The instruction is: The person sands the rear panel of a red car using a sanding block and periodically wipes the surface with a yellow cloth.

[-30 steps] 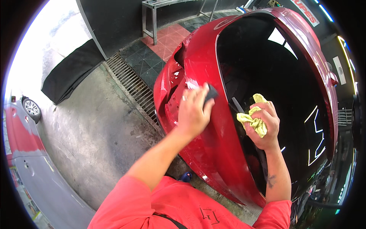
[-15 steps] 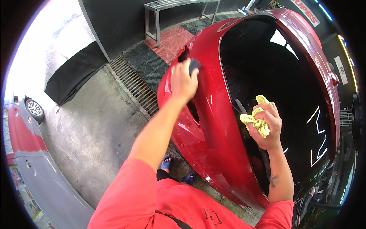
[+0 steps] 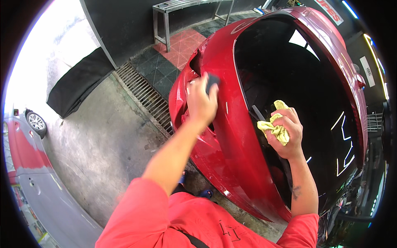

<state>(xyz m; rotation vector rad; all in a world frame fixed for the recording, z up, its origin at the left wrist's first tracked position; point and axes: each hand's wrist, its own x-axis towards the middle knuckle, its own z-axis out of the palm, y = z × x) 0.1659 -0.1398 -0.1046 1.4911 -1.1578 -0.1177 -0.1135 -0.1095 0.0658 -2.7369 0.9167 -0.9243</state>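
My left hand (image 3: 200, 101) is closed on a small dark block (image 3: 212, 82), which rests against the glossy red panel of a car (image 3: 244, 153). The hand is a little blurred, and the block's underside is hidden. Crumpled yellow cloth (image 3: 280, 131) bunches out between the fingers of my right hand (image 3: 292, 134). That hand is over the car's dark window glass (image 3: 306, 95), close to the wiper (image 3: 259, 114); whether it touches the glass I cannot tell. Beside my left hand, the red bodywork has a dark opening (image 3: 195, 63).
A metal bench (image 3: 160, 29) stands by the dark wall beyond the car. A floor grate (image 3: 142, 99) runs along the concrete to the left, near a black sheet (image 3: 80, 84). At the far left is another car (image 3: 49, 182), partly red and partly grey.
My left hand has slid a little nearer to me along the red panel with the block. The right hand still grips the cloth in nearly the same place. The whole view has shifted slightly.
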